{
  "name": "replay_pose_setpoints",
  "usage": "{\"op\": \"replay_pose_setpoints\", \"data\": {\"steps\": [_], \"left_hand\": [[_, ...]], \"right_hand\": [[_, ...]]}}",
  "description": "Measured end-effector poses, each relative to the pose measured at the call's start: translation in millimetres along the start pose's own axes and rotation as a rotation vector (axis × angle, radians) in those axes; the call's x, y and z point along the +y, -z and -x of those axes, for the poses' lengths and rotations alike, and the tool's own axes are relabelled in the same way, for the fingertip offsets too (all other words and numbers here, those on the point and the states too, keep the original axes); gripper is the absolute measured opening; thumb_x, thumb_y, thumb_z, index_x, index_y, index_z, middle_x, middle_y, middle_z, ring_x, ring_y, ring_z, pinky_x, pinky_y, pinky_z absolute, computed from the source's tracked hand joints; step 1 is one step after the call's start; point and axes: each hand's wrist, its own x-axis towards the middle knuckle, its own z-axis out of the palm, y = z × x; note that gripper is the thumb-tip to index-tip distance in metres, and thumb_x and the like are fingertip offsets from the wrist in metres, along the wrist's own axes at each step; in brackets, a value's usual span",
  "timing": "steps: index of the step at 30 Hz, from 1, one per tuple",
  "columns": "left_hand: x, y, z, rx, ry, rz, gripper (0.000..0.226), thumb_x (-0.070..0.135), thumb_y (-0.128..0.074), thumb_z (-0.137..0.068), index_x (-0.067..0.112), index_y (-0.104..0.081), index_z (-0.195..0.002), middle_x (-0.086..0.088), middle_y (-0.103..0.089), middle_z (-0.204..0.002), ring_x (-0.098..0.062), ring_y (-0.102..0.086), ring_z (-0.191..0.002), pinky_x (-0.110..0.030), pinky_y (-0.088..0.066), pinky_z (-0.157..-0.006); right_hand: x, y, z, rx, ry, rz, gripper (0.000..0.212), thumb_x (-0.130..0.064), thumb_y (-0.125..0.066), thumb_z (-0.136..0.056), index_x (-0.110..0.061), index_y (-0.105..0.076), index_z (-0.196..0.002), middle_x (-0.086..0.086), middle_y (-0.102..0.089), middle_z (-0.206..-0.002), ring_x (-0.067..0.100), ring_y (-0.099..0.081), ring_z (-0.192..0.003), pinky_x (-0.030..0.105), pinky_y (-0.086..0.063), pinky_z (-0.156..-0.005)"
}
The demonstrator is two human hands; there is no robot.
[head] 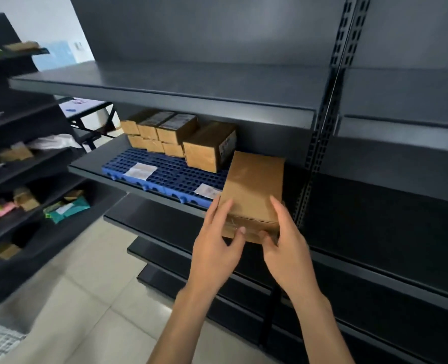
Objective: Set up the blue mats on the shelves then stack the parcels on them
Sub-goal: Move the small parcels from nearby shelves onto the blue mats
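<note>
A blue perforated mat (170, 174) lies on the middle dark shelf (91, 166). Several brown cardboard parcels (160, 132) are stacked in two layers at its back left, and a larger parcel (207, 151) stands to their right. A long brown parcel (254, 190) rests at the mat's right end, its near end sticking out over the shelf edge. My left hand (217, 245) grips its near left corner. My right hand (286, 248) grips its near right corner. Two white labels lie on the mat.
An empty dark shelf (165, 85) runs above, and lower shelves (165, 227) below. A slotted upright post (322, 127) stands just right of the parcel. A second rack (20, 179) at the left holds mixed packets. The floor is pale tile (99, 298).
</note>
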Motion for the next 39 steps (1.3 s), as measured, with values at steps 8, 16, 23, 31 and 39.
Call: {"op": "replay_pose_setpoints", "data": {"steps": [8, 16, 23, 31, 39], "left_hand": [[-53.7, -24.2, -97.2, -0.22, -0.064, 0.139, 0.077, 0.018, -0.062, -0.088, 0.046, -0.022, -0.147, 0.015, -0.013, -0.16, 0.032, -0.012, -0.126, 0.009, -0.022, -0.088], [-111.1, -9.5, -193.6, -0.169, -0.231, -0.027, 0.062, 0.005, -0.061, -0.088, 0.03, -0.043, -0.142, 0.001, -0.021, -0.16, -0.016, -0.003, -0.15, -0.048, -0.017, -0.12], [-170.1, 12.7, -257.6, -0.071, -0.24, -0.354, 0.072, 0.01, -0.069, -0.083, 0.02, -0.038, -0.147, -0.003, -0.027, -0.158, -0.031, -0.002, -0.15, -0.062, -0.001, -0.117], [-197.0, -2.9, -265.8, -0.117, -0.334, -0.486, 0.073, 0.021, -0.071, -0.08, 0.026, -0.039, -0.146, -0.006, -0.041, -0.149, -0.039, -0.023, -0.142, -0.068, -0.017, -0.11], [-203.5, -1.4, -265.7, -0.182, -0.393, -0.5, 0.09, 0.033, -0.068, -0.08, 0.028, -0.017, -0.154, -0.007, -0.019, -0.161, -0.039, -0.009, -0.147, -0.069, -0.011, -0.112]], "right_hand": [[24.5, -21.7, -91.5, 0.126, -0.15, 0.011, 0.076, -0.015, -0.059, -0.093, -0.064, -0.018, -0.136, -0.013, -0.039, -0.148, 0.012, -0.047, -0.126, 0.035, -0.044, -0.099], [53.4, -62.5, -175.9, 0.182, -0.209, 0.081, 0.074, -0.017, -0.057, -0.094, -0.057, -0.016, -0.139, 0.001, -0.052, -0.136, 0.019, -0.057, -0.109, 0.03, -0.047, -0.081], [56.1, -75.7, -217.4, 0.117, -0.216, 0.099, 0.069, -0.017, -0.054, -0.096, -0.051, -0.016, -0.143, -0.002, -0.039, -0.148, 0.016, -0.044, -0.126, 0.028, -0.035, -0.095], [48.4, -98.7, -228.7, 0.233, -0.181, 0.138, 0.071, -0.015, -0.055, -0.095, -0.048, -0.018, -0.146, -0.003, -0.03, -0.148, 0.003, -0.033, -0.12, 0.023, -0.026, -0.099], [44.0, -112.5, -230.0, 0.284, -0.231, 0.104, 0.083, -0.013, -0.054, -0.094, -0.046, -0.002, -0.149, -0.004, -0.038, -0.149, 0.007, -0.04, -0.128, 0.028, -0.032, -0.105]]}}
